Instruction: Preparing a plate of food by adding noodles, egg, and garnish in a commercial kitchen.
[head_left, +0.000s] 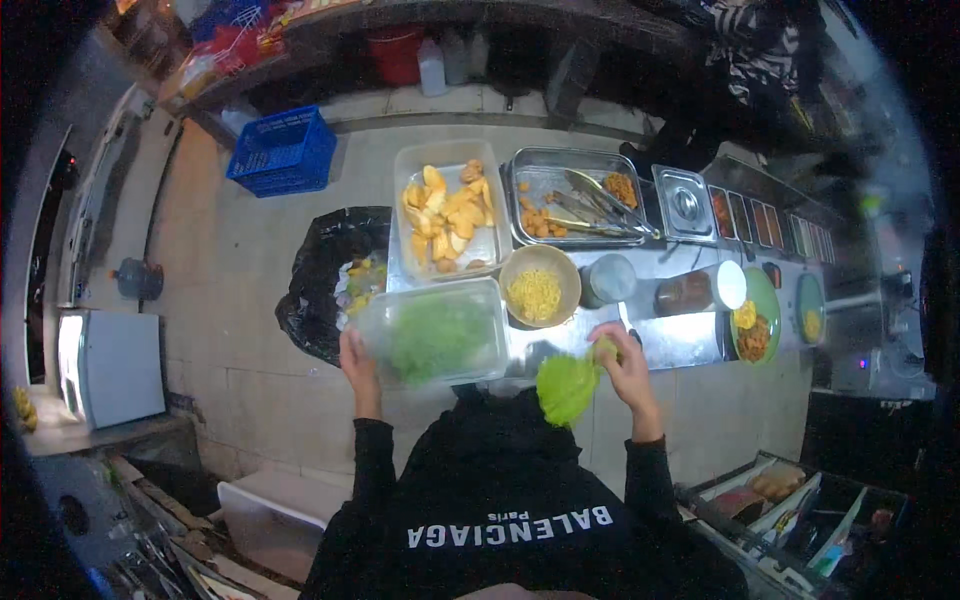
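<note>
My right hand (621, 361) pinches the stem end of a bright green lettuce leaf (567, 390), which hangs down at the counter's near edge. At the left, my left hand (360, 364) is at the near left corner of a clear plastic container (442, 328) with a blurred green content, seemingly leafy greens. Whether its fingers grip the wall is hard to tell. Just right of that container stands a round bowl (541, 286) of yellow shreds. Behind are a plastic tub (491, 150) of yellow-brown food pieces and a steel tray (574, 156) with tongs (600, 206) and fried bits.
A bin with a black liner (307, 300) stands left of the steel counter (555, 345), a blue crate (281, 154) on the floor beyond. Farther right are lidded jars (609, 279), green plates (765, 300) of food and steel topping pans (682, 202). Open drawers (787, 525) lie at lower right.
</note>
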